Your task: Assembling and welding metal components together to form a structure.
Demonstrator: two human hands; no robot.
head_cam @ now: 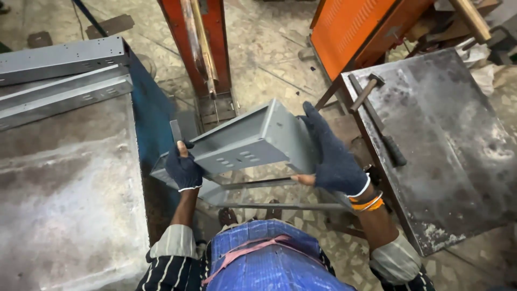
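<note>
Fingers (pixel 186 161) of your left hand (pixel 183 170) clench the near end of the grey sheet-metal channel (pixel 247 143), while your right hand (pixel 334 156), also in a dark knit glove, grasps its far folded end, so the piece hangs tilted in the air between the 2 tabletops. It is already bent and punched with small slots, smooth and matte; 2 similar channels (pixel 64 81) lie stacked on the scuffed steel tabletop (pixel 70 205) at your left, and a hammer (pixel 377 118) rests on the rusty one (pixel 452 161) at your right.
</note>
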